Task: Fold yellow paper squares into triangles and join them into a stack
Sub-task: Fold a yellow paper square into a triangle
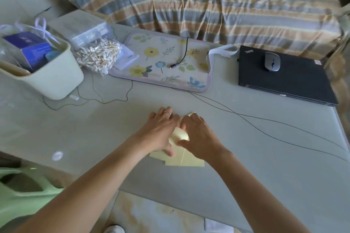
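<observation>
Pale yellow paper squares (pixel 186 161) lie overlapped on the grey table (pixel 265 157) in the middle of the head view. One yellow sheet (pixel 180 135) curls up between my two hands. My left hand (pixel 161 130) lies palm down on the papers, fingers spread forward, thumb flat on the lower sheets. My right hand (pixel 198 136) covers the right part of the papers, its thumb under the curled sheet's edge. A yellow corner (pixel 191 114) shows beyond my right fingertips. Most of the fold is hidden by my hands.
A black laptop (pixel 280 77) with a grey mouse (pixel 272 61) sits at the right back. A floral pad (pixel 162 62) with a cable, a bag of cotton swabs (pixel 98 55) and a cream bin (pixel 51 75) stand at the back left. Thin wires (pixel 246 117) cross the table.
</observation>
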Action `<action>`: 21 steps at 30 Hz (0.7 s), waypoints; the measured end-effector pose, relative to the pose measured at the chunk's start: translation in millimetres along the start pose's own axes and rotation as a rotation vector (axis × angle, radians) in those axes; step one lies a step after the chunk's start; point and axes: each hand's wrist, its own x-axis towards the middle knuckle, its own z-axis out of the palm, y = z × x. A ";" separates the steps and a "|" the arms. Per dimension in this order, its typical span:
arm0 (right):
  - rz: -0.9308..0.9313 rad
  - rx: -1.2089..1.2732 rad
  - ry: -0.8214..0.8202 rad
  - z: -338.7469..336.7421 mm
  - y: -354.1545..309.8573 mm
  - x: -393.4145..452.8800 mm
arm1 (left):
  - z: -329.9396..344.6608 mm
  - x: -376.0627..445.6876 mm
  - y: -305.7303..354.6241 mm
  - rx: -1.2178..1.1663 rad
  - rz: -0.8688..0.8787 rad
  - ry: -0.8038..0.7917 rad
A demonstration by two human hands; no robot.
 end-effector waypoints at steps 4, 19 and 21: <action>0.083 0.134 0.054 -5.4 -5.2 -12.5 | -6.4 -14.3 4.5 -0.213 -0.030 -0.009; 0.168 0.472 0.551 -48.3 -74.9 -112.4 | -48.4 -112.5 34.3 -1.372 -0.421 0.420; 0.134 0.449 0.607 -44.4 -81.4 -116.5 | -46.3 -117.8 42.8 -1.425 -0.435 0.436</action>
